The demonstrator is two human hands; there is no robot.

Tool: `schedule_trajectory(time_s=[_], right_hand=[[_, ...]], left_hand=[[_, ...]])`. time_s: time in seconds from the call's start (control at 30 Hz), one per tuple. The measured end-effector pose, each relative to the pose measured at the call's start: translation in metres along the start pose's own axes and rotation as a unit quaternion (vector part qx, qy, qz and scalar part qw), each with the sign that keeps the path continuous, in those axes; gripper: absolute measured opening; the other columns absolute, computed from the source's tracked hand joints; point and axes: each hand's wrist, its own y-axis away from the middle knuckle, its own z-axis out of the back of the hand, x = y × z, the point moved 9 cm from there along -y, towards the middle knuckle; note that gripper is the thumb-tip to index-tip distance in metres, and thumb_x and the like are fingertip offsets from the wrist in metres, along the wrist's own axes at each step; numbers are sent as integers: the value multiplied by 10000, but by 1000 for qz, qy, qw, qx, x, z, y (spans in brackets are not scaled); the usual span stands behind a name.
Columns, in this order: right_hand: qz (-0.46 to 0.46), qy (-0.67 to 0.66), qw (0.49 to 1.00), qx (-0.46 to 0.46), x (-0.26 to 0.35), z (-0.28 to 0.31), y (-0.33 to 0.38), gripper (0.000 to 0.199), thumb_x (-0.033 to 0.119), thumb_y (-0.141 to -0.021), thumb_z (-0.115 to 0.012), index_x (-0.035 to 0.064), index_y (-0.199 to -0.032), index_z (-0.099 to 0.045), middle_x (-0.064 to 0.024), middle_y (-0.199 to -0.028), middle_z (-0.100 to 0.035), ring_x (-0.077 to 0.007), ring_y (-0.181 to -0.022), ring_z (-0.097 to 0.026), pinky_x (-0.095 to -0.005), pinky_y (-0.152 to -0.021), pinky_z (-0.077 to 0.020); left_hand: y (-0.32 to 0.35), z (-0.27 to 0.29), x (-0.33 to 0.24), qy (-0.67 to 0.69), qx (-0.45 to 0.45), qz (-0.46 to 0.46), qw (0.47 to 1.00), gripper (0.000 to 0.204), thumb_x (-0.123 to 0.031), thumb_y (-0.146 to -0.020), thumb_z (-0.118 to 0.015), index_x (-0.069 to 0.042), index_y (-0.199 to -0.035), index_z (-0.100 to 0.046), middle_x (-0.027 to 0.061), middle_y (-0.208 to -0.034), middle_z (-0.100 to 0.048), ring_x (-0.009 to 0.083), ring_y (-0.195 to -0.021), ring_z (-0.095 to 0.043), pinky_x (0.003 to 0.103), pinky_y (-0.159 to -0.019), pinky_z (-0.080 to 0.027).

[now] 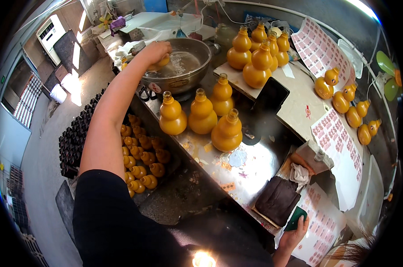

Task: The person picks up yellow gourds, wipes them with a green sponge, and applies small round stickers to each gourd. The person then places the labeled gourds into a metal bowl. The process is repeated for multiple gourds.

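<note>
My left hand reaches over a steel basin with water in it, fingers closed round a yellow gourd-shaped bottle, mostly hidden beneath the hand. Low on the right, my right hand grips a flat dark green piece, like a scraper, beside a dark brown pad. Between the hands, several glossy yellow gourd-shaped bottles stand upright on the metal table, their necks open.
More gourd bottles stand on a raised board with a dark phone at its edge; others lean along the wall. Printed sticker sheets lie to the right. Below the table, gourd bottles sit beside rows of dark bottles.
</note>
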Motion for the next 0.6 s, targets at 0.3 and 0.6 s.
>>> schedule_trajectory(time_s=[0.3,0.6], right_hand=[[-67,-131,988,-47,-20,37,-4,238,171,-969,-487,55,-1161,-568,-49,-1082,-639,-163,-990,-610,-320,-903,-473],[-79,-37,996,3,15,-9,-18,263,294,-946,-556,79,-797,-579,-24,-763,-553,-105,-491,-469,-244,-476,-374]], left_hand=[[31,46,97,99,-264,235,930,209,-228,-837,-599,-35,-915,-585,215,-927,-593,389,-885,-585,470,-747,-443],[38,235,-41,261,-342,58,901,274,-280,-995,-499,-23,-1011,-590,97,-1093,-625,187,-996,-606,314,-890,-478]])
